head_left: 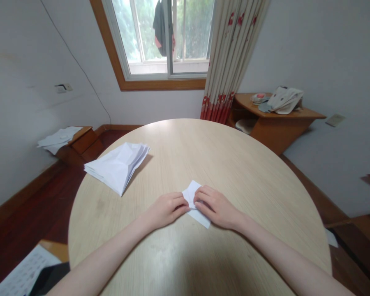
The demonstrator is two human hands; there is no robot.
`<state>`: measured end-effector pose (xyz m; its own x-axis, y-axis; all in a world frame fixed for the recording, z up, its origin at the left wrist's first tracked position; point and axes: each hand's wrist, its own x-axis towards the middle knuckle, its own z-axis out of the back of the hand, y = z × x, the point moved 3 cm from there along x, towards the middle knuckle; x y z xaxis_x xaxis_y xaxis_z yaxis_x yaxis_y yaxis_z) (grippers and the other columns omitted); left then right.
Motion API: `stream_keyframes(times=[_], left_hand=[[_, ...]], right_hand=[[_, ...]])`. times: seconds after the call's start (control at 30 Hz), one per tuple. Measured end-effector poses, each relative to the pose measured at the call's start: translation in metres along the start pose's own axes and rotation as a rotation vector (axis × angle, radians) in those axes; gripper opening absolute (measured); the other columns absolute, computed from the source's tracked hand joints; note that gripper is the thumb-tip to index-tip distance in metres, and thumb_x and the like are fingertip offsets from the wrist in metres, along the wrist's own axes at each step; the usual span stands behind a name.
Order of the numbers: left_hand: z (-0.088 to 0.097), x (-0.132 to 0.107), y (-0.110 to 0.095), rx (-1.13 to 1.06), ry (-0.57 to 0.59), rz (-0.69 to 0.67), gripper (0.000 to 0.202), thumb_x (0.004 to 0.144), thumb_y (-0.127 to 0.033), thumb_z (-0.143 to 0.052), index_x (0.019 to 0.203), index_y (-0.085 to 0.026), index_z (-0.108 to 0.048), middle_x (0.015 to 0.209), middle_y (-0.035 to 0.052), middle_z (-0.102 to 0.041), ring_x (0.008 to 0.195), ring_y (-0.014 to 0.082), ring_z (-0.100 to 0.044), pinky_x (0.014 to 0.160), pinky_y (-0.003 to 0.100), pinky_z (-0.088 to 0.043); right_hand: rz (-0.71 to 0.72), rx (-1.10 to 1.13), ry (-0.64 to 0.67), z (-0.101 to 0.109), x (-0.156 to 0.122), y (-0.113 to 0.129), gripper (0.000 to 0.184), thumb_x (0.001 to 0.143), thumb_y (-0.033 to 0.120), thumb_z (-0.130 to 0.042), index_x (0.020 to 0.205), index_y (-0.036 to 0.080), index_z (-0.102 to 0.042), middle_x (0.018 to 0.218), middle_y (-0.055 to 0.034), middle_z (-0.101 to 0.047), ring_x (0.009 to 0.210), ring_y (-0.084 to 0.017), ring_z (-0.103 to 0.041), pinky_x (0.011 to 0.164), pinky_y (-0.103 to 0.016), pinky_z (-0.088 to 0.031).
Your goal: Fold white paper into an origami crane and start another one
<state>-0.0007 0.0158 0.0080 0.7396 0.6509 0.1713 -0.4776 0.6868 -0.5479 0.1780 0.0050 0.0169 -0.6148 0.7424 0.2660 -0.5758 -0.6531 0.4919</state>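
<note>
A small piece of folded white paper [200,218] lies on the round wooden table [234,164], in front of me. My left hand [168,209] is at its left edge, thumb and fingers pinched together on the paper. From the right, my right hand [216,205] rests over it with curled fingers, thumb close to the left fingertips. Both hands touch the paper and cover parts of its folds. Farther off to the left stands a stack of folded white paper [119,164], tilted, with several layers showing at its edges.
A small wooden cabinet [86,144] with papers on top stands at the left wall. A corner desk [283,115] at the back right holds a whitish bag [285,100]. Beyond the table hang a patterned curtain [228,61] and a window [188,37]. Printed sheets [27,271] lie at the lower left.
</note>
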Motion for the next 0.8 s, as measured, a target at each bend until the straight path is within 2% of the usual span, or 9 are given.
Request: stream_keyframes(times=[0.13,0.5,0.8], left_hand=[[-0.002,0.0,0.001,0.045,-0.009,0.035,0.023,0.097,-0.03,-0.044,0.086,-0.017,-0.06,0.082,0.0023,-0.062,0.076,0.015,-0.059,0.07,0.025,-0.044],[-0.009,0.003,-0.005,0.23,-0.051,0.218,0.019,0.094,-0.031,-0.048,0.082,-0.018,-0.054,0.08,0.0028,-0.062,0.075,0.0191,-0.057,0.068,0.03,-0.039],[-0.01,0.002,-0.007,0.121,-0.098,0.382,0.015,0.087,-0.032,-0.062,0.082,-0.018,-0.056,0.078,-0.0002,-0.063,0.076,0.019,-0.057,0.073,0.033,-0.033]], right_hand=[[-0.041,0.003,-0.011,-0.006,0.001,-0.007,0.019,0.095,0.032,-0.048,0.082,0.019,-0.054,0.088,-0.0061,-0.058,0.085,-0.02,-0.053,0.073,-0.032,-0.043],[-0.104,-0.017,-0.033,-0.014,0.003,-0.008,0.012,0.092,0.02,-0.047,0.081,0.019,-0.052,0.09,-0.0072,-0.055,0.086,-0.021,-0.051,0.076,-0.035,-0.043],[-0.174,-0.109,0.02,-0.017,0.003,-0.002,0.007,0.091,0.019,-0.047,0.086,0.019,-0.052,0.093,-0.0078,-0.055,0.089,-0.022,-0.05,0.077,-0.035,-0.04]])
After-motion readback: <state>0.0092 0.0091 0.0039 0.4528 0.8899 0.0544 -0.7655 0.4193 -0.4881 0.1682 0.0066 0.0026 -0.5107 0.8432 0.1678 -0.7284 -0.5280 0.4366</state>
